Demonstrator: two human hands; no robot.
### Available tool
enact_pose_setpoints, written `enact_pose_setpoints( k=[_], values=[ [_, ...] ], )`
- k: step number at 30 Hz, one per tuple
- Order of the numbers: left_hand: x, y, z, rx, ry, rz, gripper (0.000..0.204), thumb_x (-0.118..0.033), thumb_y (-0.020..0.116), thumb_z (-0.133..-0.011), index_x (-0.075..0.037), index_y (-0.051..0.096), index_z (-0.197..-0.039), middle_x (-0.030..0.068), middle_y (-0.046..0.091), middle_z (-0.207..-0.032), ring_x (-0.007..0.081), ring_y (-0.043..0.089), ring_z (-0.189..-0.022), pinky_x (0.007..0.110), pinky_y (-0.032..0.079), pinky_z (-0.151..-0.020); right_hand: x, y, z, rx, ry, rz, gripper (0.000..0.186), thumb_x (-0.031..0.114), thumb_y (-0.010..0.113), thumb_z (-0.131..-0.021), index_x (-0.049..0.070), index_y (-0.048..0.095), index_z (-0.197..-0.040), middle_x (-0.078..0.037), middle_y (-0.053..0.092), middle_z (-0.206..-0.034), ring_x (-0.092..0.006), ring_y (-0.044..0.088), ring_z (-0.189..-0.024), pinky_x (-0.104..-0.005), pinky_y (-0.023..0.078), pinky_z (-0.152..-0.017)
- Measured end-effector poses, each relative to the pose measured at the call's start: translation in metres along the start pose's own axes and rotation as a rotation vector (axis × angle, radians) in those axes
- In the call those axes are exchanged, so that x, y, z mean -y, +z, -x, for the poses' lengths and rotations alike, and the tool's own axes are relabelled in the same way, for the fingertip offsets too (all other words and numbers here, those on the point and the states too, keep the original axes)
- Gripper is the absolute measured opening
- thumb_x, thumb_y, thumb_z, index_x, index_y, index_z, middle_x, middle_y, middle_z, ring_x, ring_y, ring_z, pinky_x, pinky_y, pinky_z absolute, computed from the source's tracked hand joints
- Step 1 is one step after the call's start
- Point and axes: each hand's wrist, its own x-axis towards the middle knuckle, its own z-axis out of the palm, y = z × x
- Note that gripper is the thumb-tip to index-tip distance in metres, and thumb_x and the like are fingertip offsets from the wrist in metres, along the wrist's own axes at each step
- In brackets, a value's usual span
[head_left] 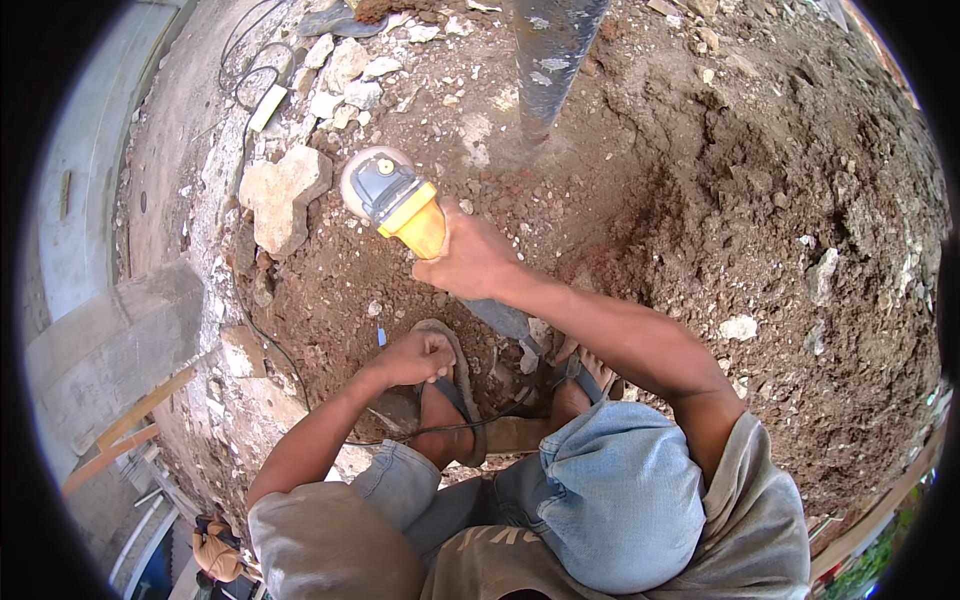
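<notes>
My right hand is wrapped round the body of a yellow and grey angle grinder, raised above the soil in front of me. Its round disc guard end points away and to the left. The grinder's dark rear part sticks out below my hand toward my feet. Over my left sandal, my left hand is curled into a fist, with nothing visible in it. A thin black cable runs along the left and passes by my feet.
Pale broken stones lie left of the grinder. Beyond stands a grey metal piece with its tip in the soil. A white socket block with cable lies far left. Loose dirt rises right. A concrete block and wooden planks edge the left.
</notes>
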Motion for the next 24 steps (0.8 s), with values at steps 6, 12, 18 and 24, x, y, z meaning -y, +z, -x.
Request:
enact_pose_setpoints(
  k=[6,12,18,24],
  values=[
    [-0.031,0.050,-0.079,-0.322,0.538,0.509,0.059,-0.019,0.062,-0.082,0.005,0.042,-0.131,0.0165,0.059,-0.117,0.0244,0.059,-0.109,0.036,0.047,-0.097,-0.082,0.029,-0.032,-0.253,0.137,-0.017,0.061,0.030,0.076,-0.071,-0.006,0.056,-0.116,-0.027,0.069,-0.104,-0.0398,0.068,-0.100,-0.0438,0.053,-0.089],
    [-0.042,0.065,-0.164,-0.571,0.467,0.434,0.075,-0.024,0.081,-0.072,0.007,0.040,-0.127,0.0185,0.063,-0.112,0.0290,0.065,-0.103,0.041,0.051,-0.090,-0.128,0.035,-0.067,-0.357,0.271,0.036,0.063,0.029,0.077,-0.072,-0.005,0.053,-0.118,-0.028,0.069,-0.106,-0.0423,0.068,-0.101,-0.0462,0.054,-0.088],
    [-0.062,0.082,-0.201,-0.813,0.278,0.427,0.078,-0.030,0.086,-0.069,0.006,0.042,-0.123,0.0247,0.065,-0.109,0.0382,0.067,-0.103,0.045,0.052,-0.087,-0.165,0.021,-0.084,-0.417,0.330,0.004,0.065,0.032,0.077,-0.071,-0.005,0.053,-0.119,-0.028,0.068,-0.107,-0.0417,0.067,-0.103,-0.0457,0.053,-0.089],
    [-0.060,0.071,-0.217,-0.854,0.319,0.466,0.080,-0.034,0.088,-0.067,0.005,0.043,-0.121,0.0242,0.067,-0.106,0.0380,0.068,-0.100,0.045,0.052,-0.085,-0.149,0.015,-0.099,-0.433,0.368,0.073,0.069,0.033,0.077,-0.070,-0.008,0.054,-0.120,-0.030,0.067,-0.110,-0.0421,0.066,-0.107,-0.0450,0.052,-0.094]
  ],
)
